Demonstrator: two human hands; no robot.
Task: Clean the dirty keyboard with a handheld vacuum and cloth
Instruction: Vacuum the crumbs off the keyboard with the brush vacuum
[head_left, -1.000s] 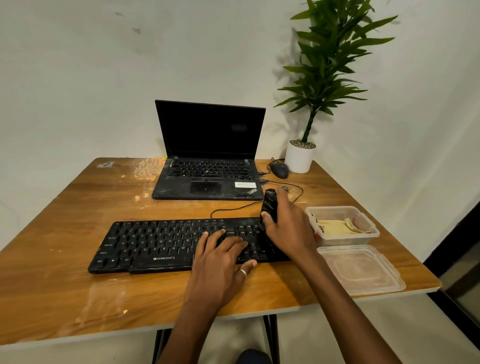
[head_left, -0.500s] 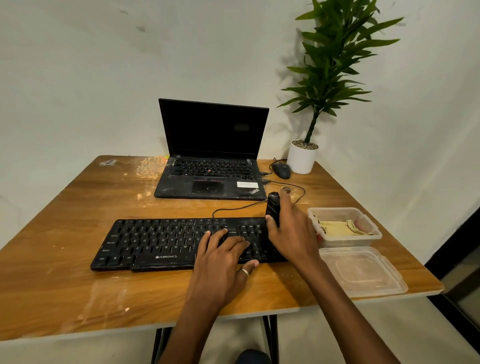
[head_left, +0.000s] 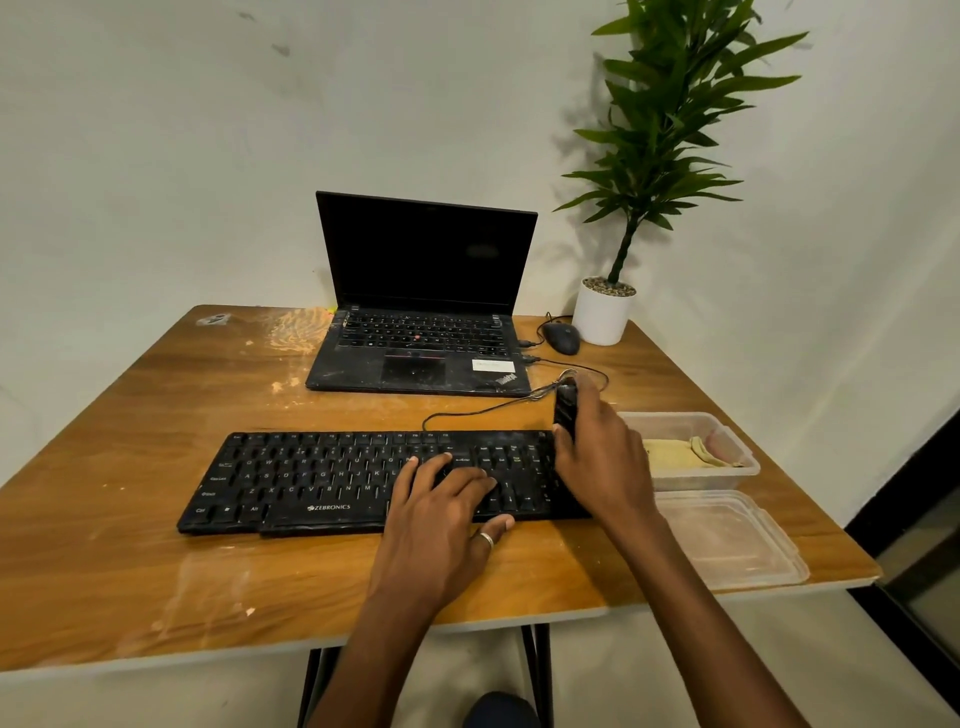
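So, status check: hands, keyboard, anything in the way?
Left hand rests on keyboard. Right hand grips handheld vacuum at keyboard's right end. Cloth lies in open tub, right of keyboard. Cable runs just behind the vacuum.

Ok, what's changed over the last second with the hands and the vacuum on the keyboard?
The right hand, gripping the handheld vacuum, has edged slightly rightward toward the right end of the keyboard. Nothing was picked up or let go. The left hand stays resting on the keys; the keyboard, laptop and cloth in its tub have not moved.
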